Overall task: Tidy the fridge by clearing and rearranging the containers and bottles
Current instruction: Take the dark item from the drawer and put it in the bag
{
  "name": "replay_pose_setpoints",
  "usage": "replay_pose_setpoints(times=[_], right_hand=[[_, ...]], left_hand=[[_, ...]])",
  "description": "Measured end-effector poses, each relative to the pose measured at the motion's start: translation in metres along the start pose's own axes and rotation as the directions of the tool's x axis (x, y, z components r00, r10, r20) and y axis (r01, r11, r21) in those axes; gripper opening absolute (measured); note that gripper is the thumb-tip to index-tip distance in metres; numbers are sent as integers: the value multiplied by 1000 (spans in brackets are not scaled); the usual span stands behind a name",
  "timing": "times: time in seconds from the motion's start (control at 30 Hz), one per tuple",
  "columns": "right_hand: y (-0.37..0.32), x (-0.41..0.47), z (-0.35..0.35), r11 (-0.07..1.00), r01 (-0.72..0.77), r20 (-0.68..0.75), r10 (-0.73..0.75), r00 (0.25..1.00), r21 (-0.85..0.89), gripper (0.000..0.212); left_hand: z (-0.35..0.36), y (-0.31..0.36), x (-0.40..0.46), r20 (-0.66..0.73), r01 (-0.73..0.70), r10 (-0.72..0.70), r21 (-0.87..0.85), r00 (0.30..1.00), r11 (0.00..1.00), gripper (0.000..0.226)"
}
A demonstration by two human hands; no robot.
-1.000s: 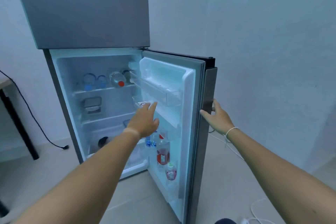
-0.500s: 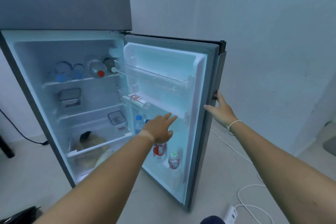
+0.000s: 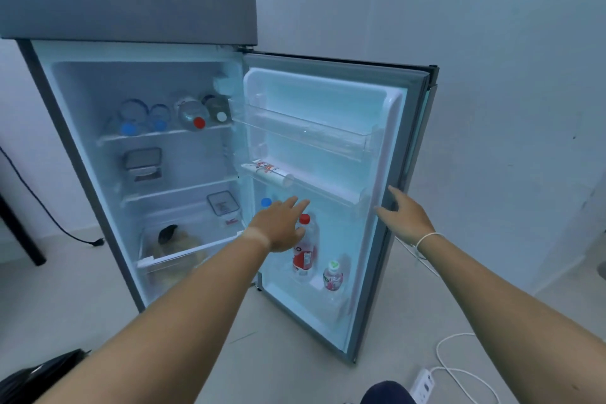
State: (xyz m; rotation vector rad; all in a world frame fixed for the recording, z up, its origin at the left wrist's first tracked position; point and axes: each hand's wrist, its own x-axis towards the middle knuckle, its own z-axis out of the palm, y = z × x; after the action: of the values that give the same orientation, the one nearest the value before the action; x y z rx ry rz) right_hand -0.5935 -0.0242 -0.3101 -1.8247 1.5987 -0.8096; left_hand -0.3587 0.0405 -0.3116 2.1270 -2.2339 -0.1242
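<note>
The fridge door (image 3: 328, 98) stands wide open. My left hand (image 3: 278, 226) reaches with spread fingers into the lower door rack, just in front of a red-capped, red-labelled bottle (image 3: 306, 249) and holds nothing. A blue-capped bottle (image 3: 266, 203) shows behind the hand, and a small green-capped bottle (image 3: 333, 275) stands to the right. My right hand (image 3: 405, 216) rests open against the door's outer edge. Several bottles (image 3: 193, 115) lie on the top shelf. A grey-lidded container (image 3: 142, 161) sits on the middle shelf and a clear container (image 3: 223, 203) on the lowest.
A tube (image 3: 267, 170) lies in the middle door rack; the top door rack (image 3: 305, 131) holds nothing. The crisper drawer (image 3: 177, 246) holds bagged food. A white power strip (image 3: 424, 384) and cable lie on the floor at right, a black object (image 3: 39, 374) at bottom left.
My left hand has dropped from the middle door rack down to the lower rack's bottles. The view has moved closer and lower; my right hand stays on the door edge.
</note>
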Motion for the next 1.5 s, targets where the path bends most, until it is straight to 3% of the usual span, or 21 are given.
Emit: replay_pose_setpoints(times=[0.2,0.57,0.67,0.83,1.03,1.33,1.5], right_hand=[[-33,-10,39,988,78,64,-70,996,-132,63],[-58,-12,77,928,-81,-14,81,997,-363,67],[-62,-17,96,895,-16,-44,-4,999,-445,63],[-72,-15,131,852,170,80,-150,985,-494,59],[-86,8,193,835,313,238,-225,945,-453,57],[-90,45,315,817,443,496,-230,837,-368,67],[-88,69,368,821,459,561,-215,800,-340,67]], left_hand=[[-8,-38,-27,-21,95,-95,-5,995,995,61],[-11,-111,-73,-20,268,-269,-29,963,963,61],[-5,-123,-76,3,290,-290,-19,957,957,63],[6,-140,-76,25,325,-325,-4,946,946,63],[30,-175,-73,85,364,-360,-35,929,931,62],[88,-253,-56,224,490,-472,-32,853,871,60],[113,-294,-25,280,532,-498,-57,821,845,61]])
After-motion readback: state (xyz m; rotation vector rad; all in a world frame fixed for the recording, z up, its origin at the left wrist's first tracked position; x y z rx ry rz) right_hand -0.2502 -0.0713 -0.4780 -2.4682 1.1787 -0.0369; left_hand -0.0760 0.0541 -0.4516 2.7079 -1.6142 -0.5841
